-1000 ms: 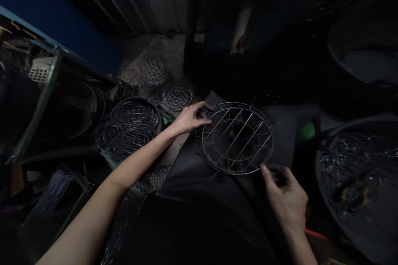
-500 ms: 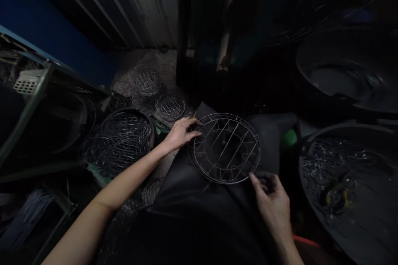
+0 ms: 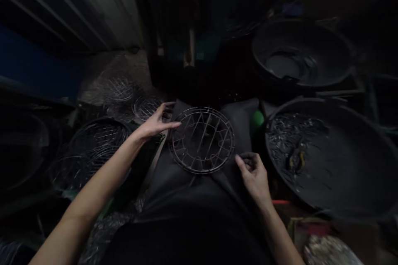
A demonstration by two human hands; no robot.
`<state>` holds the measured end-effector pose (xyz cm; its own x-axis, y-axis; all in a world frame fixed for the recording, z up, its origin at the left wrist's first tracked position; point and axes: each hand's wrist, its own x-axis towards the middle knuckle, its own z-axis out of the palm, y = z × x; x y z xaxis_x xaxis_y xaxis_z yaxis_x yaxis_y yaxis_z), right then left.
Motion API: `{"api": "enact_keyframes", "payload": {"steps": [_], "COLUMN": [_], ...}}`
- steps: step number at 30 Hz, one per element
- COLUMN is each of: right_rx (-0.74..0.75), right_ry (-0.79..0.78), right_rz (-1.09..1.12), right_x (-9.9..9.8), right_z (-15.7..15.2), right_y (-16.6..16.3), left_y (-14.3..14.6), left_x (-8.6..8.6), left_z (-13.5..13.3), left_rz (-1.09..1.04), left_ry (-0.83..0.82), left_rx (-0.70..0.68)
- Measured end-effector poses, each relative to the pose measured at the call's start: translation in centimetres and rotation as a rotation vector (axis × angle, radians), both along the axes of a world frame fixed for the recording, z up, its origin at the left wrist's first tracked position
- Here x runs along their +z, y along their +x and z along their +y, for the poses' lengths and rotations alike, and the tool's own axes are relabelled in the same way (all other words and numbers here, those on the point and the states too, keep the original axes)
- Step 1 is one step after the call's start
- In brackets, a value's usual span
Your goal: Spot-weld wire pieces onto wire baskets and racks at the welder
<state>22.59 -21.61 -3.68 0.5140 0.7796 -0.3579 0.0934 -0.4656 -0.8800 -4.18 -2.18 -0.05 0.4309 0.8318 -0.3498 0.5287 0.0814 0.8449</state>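
Observation:
A round wire rack (image 3: pixel 203 134), with a double ring rim and several parallel bars, lies over my lap on a dark apron (image 3: pixel 174 196). At its upper left, my left hand (image 3: pixel 157 121) has its thumb and fingers spread, the thumb tip at the rim. Whether that thumb presses on the wire is hard to make out. Just off the right edge of the rack is my right hand (image 3: pixel 254 173), its fingers loosely curled and the thumb apart from them. I see nothing in either hand.
To the right stands a wide dark basin (image 3: pixel 351 165) with short wire pieces and yellow-handled pliers (image 3: pixel 297 160). Behind it is another basin (image 3: pixel 329 62). On the left, a tub (image 3: pixel 128 126) holds stacked wire racks (image 3: pixel 101 140). A machine (image 3: pixel 183 16) stands ahead.
The view has turned to the right. My left hand's fingers have spread wider. My right hand has come away from the rack's rim, which it was touching or nearly touching.

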Motion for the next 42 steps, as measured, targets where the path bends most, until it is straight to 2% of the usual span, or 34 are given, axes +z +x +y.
{"api": "enact_keyframes", "payload": {"steps": [3, 6, 9, 15, 19, 23, 26, 31, 37, 42], "right_rx": [-0.072, -0.043, 0.01, -0.029, -0.022, -0.026, -0.007, 0.022, 0.057, 0.021], "right_ry": [0.045, 0.05, 0.053, 0.049, 0.047, 0.027, -0.009, -0.042, -0.124, -0.123], "right_rz": [-0.04, -0.038, 0.027, 0.165, 0.183, 0.153, 0.153, 0.143, 0.288, 0.299], "right_x": [0.4, 0.3, -0.3, -0.6, -0.5, -0.4, -0.2, 0.1, 0.1, -0.4], "right_z": [0.7, 1.5, 2.3, 2.6, 2.3, 1.8, 1.2, 0.5, -0.5, -0.8], "right_y": [2.2, 4.0, 4.8, 4.8, 4.7, 4.7, 4.5, 3.9, 2.4, 1.5], "left_y": [1.0, 2.0, 2.6, 2.8, 2.7, 1.6, 0.5, -0.1, -0.7, -1.2], "left_x": [0.0, -0.1, -0.4, -0.5, -0.3, -0.7, -1.4, -1.8, -2.4, -3.1], "left_z": [1.7, 2.9, 3.6, 4.2, 4.1, 3.5, 3.0, 2.3, 2.3, 1.9], "left_rz": [0.033, 0.077, 0.069, 0.108, 0.1, -0.006, -0.053, -0.09, -0.158, -0.213], "left_ry": [-0.123, -0.222, -0.246, -0.233, -0.213, -0.232, -0.3, -0.444, -0.482, -0.515], "left_rx": [-0.04, -0.123, -0.122, -0.116, -0.079, 0.008, 0.094, 0.156, 0.244, 0.27]}}
